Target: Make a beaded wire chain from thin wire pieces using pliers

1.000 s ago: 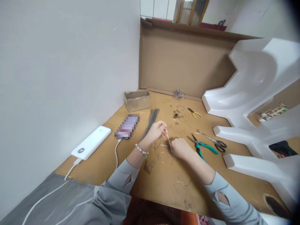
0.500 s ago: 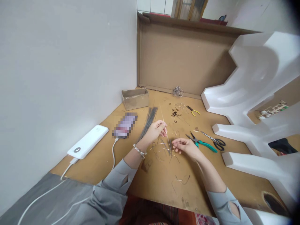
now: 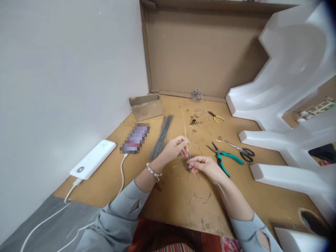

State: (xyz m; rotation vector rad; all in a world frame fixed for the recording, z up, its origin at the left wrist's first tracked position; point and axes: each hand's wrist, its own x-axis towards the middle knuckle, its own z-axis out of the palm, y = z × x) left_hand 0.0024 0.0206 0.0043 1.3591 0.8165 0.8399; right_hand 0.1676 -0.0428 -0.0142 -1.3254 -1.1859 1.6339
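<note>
A thin, straight wire (image 3: 184, 126) stands up from between the thumb and fingers of my left hand (image 3: 178, 146), which is pinched on it. Just below and to the right, my right hand (image 3: 202, 166) pinches the lower part of the wire; its fingertips are close to my left fingers. Beside my left hand lies a bundle of grey wires (image 3: 162, 136). Loose bent wire pieces (image 3: 201, 198) are scattered under and in front of my hands. Teal-handled pliers (image 3: 219, 154) rest open to the right of my right hand.
Scissors (image 3: 243, 151), yellow-handled pliers (image 3: 215, 116), small dark rings (image 3: 193, 121) and a tangled wire heap (image 3: 197, 95) lie farther back. At left are a cardboard box (image 3: 147, 108), a blurred phone (image 3: 135, 138) and a white power bank (image 3: 93, 159) with cables. White moulded foam (image 3: 278, 178) borders the right.
My right hand has moved left and closer to my left hand, and its fingertips now meet the wire. The camera view has tilted down slightly.
</note>
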